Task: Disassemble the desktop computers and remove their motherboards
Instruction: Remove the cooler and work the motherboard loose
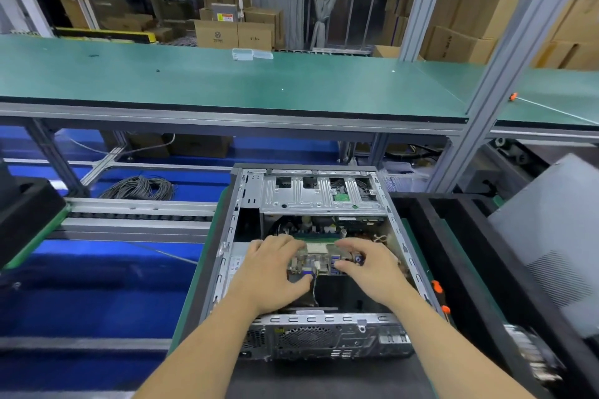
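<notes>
A green workbench (227, 81) crosses the view, with stacked cardboard boxes (233, 32) behind at 12 o'clock. Nearer, an open desktop case (311, 269) lies on a black mat. Inside it, the motherboard (324, 257) sits between 2 hands: left hand (272, 272) at 9 o'clock, right hand (372, 269) at 3 o'clock, fingers curled gripping its port edge.

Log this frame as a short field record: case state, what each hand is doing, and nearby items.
case: open desktop chassis, side panel off
motherboard: inside the case, near edge with ports raised
left hand: grips the board's left end
right hand: grips the board's right end
drive cage: at the far end of the case
nearby: orange-handled tool right of the case; cable coil
</notes>
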A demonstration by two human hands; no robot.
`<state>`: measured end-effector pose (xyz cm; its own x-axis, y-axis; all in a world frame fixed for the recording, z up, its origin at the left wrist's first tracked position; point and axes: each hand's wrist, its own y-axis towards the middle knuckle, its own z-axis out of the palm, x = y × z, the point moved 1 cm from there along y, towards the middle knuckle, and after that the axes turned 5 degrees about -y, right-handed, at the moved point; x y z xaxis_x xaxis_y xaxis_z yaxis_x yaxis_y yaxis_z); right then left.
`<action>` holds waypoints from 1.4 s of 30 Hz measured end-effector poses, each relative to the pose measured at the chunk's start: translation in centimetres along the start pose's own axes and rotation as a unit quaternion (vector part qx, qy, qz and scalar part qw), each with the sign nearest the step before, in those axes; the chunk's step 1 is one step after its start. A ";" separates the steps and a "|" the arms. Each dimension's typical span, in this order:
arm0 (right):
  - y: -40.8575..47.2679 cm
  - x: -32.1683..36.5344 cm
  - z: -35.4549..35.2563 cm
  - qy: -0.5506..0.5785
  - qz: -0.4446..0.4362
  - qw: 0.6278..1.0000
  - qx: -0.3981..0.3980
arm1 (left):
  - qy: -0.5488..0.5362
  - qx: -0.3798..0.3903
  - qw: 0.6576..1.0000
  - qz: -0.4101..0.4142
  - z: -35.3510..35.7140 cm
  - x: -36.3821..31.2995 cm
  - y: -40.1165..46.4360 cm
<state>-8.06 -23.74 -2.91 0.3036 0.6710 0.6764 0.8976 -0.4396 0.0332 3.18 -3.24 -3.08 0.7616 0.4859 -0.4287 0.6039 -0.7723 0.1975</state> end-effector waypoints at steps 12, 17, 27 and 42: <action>-0.6 0.2 1.0 -0.094 -0.096 0.991 -0.009 | -0.017 0.011 1.000 -0.011 0.7 -1.3 0.7; -0.6 0.1 1.3 -0.108 -0.098 0.989 0.019 | -0.024 0.010 0.999 -0.018 1.6 -2.1 1.0; -0.8 0.6 1.1 -0.120 -0.095 0.988 0.020 | -0.063 0.022 0.998 -0.015 1.0 -2.1 0.9; -1.0 0.7 -0.6 0.030 -0.040 0.998 -0.022 | -0.019 -0.020 1.000 -0.010 1.1 -2.2 0.6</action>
<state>-8.94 -23.19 -2.08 0.2106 0.6679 0.7138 0.9027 -0.4131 0.1203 1.63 -5.22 -2.99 0.7403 0.4849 -0.4656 0.6283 -0.7454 0.2228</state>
